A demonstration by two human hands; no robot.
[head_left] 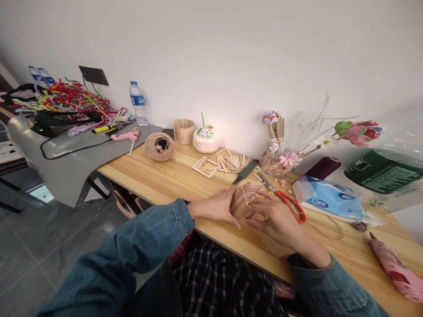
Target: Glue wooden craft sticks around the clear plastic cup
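Note:
Between my two hands, at the front of the wooden table, is a small container made of popsicle sticks (243, 200), tilted on its side. My left hand (220, 204) is wrapped around its left side, thumb along the lower edge. The fingers of my right hand (272, 215) press on its right side and partly hide it. Just behind lie loose popsicle sticks (233, 163), a square stick frame (208, 168) and a dark green utility knife (247, 169). Red-handled scissors (291, 204) rest beside my right hand.
Twine (159, 146), a round stick pot (184, 131) and a coconut with a straw (205, 140) stand at the back left. Rightward are a flower vase (272, 163), a blue tissue pack (330, 198) and a pink glue gun (396, 268). Another glue gun (125, 135) lies left.

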